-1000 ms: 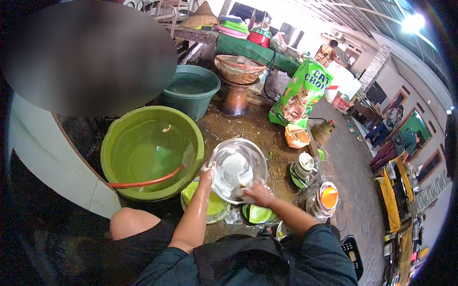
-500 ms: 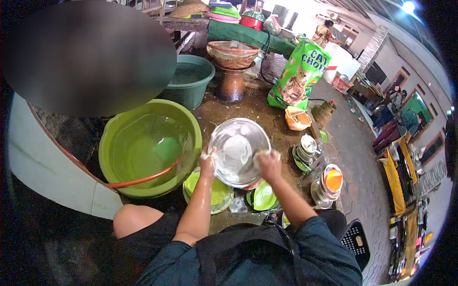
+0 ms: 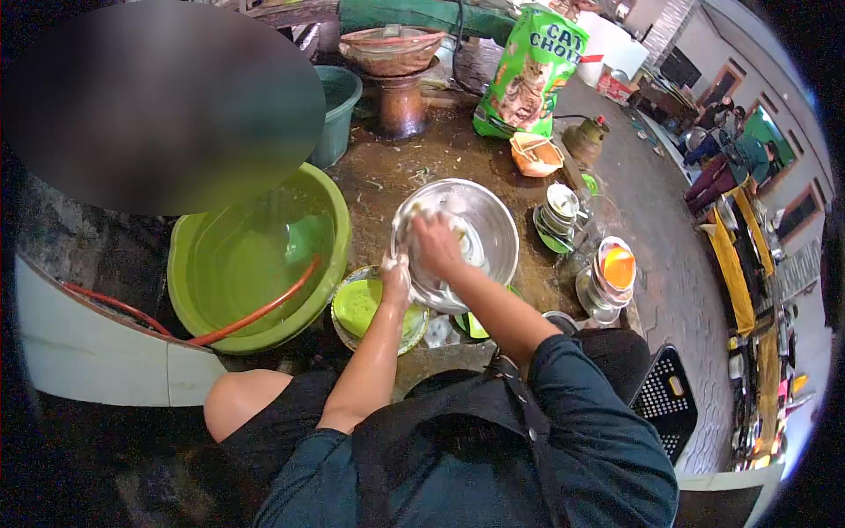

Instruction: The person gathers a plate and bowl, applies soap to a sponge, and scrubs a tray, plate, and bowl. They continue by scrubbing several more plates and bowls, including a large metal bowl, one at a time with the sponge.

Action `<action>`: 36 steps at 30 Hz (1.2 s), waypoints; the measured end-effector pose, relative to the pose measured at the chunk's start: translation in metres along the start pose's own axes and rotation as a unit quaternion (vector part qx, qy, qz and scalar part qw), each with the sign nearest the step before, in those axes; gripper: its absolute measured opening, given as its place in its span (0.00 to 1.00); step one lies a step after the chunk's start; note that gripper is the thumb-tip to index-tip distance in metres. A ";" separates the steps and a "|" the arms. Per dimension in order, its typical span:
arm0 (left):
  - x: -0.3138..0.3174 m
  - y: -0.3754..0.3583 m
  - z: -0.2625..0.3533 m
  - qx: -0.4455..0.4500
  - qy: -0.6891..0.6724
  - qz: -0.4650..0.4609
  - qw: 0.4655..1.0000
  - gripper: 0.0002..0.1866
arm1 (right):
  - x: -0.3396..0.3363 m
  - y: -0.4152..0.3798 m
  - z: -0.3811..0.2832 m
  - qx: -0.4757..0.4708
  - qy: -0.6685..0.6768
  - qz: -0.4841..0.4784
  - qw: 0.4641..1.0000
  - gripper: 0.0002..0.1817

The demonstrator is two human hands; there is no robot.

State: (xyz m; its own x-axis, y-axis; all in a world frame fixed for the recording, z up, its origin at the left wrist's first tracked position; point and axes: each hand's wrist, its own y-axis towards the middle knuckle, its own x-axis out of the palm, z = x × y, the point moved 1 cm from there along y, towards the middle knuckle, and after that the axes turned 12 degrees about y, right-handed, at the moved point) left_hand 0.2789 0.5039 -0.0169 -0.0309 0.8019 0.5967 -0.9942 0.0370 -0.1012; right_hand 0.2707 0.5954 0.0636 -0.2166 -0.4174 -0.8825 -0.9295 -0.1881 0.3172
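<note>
A shiny metal basin (image 3: 497,231) with suds inside tilts in front of me. My left hand (image 3: 396,277), wet with foam, is closed on its near left rim. Inside the basin, my right hand (image 3: 437,246) presses against the left part of the inner wall. Under its fingers is what looks like a pale, foamy sponge, mostly hidden and blurred. Below the basin, a green dish on a round tray (image 3: 356,308) sits by my left forearm. Another green dish (image 3: 476,326) is partly covered by the basin and my right arm.
At left stands a large green tub (image 3: 339,264) of water, with an orange hose (image 3: 264,308) over its rim. Stacked dishes (image 3: 561,207) and metal bowls (image 3: 607,286) are at right. Behind are an orange basket (image 3: 537,157), a cat food bag (image 3: 532,79) and a gas cylinder (image 3: 588,141).
My right hand has moved from the basin's right rim across to its inner left side. The basin has shifted slightly right, and my left hand stays on its rim. The camera view has tilted down.
</note>
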 end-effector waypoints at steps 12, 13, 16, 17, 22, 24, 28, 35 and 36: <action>-0.021 0.020 0.023 0.095 -0.049 0.049 0.993 0.18 | 0.000 -0.075 0.005 0.130 -0.010 -0.063 0.990 0.17; -0.016 0.015 0.025 0.090 -0.046 0.047 0.994 0.18 | 0.003 -0.078 -0.007 0.105 0.044 -0.090 0.989 0.18; -0.013 0.011 0.017 0.025 0.000 0.060 0.998 0.14 | 0.020 -0.067 -0.008 -0.029 0.089 -0.008 0.996 0.21; -0.010 0.009 0.019 0.023 0.004 0.058 0.998 0.14 | 0.019 -0.057 -0.002 -0.036 0.084 -0.013 0.996 0.22; 0.004 -0.002 0.020 -0.037 -0.003 -0.024 0.999 0.17 | -0.019 0.012 0.032 0.167 0.046 0.200 0.964 0.25; 0.010 -0.007 0.024 -0.021 0.074 -0.009 0.997 0.20 | -0.026 0.011 0.024 0.139 0.049 0.190 0.971 0.26; 0.004 0.003 0.017 0.009 0.076 -0.008 0.997 0.21 | 0.032 -0.021 0.014 -0.021 0.121 0.078 0.989 0.28; -0.036 0.011 0.028 -0.008 0.099 0.047 0.994 0.22 | 0.029 -0.100 0.043 -0.088 0.135 -0.254 0.954 0.23; -0.041 0.015 0.023 0.011 0.106 0.040 0.993 0.22 | 0.009 -0.099 0.054 -0.106 0.066 -0.242 0.962 0.23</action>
State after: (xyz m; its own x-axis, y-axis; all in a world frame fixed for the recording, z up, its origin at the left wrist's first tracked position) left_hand 0.2633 0.4582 -0.0247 -0.0900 0.9097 0.4055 -0.9914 -0.0432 -0.1233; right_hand 0.3448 0.6580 0.0051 0.2787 -0.3433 -0.8969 -0.8276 -0.5597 -0.0430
